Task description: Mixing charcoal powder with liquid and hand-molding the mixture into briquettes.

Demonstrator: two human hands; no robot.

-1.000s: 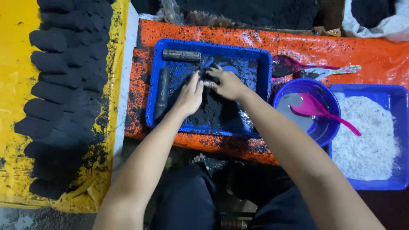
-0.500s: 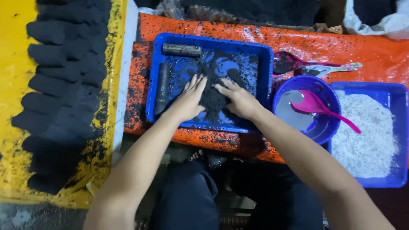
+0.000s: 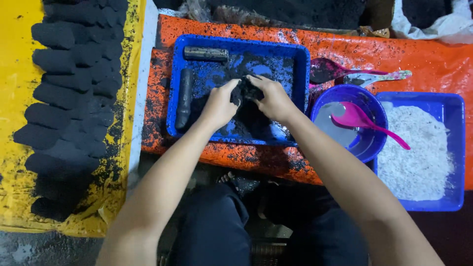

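A blue tray [image 3: 173,88] on an orange sheet holds a heap of black powdery paste [image 3: 245,93]. My left hand [image 3: 219,104] and my right hand [image 3: 271,98] cup that black lump between them in the middle of the tray, fingers curled round it. A dark cylinder [image 3: 205,53] lies along the tray's far side and a dark rod [image 3: 185,97] lies along its left side.
Rows of black moulded lumps [image 3: 64,88] lie on a yellow sheet [image 3: 15,59] at the left. To the right stand a purple bowl [image 3: 377,143] with grey liquid and a pink spoon [image 3: 362,120], and a blue tray [image 3: 458,148] of white powder. Two more spoons [image 3: 364,75] lie behind the bowl.
Both hands, earlier flat and pressing on the black paste, have drawn together and lifted slightly, gathering the paste into a lump between them.
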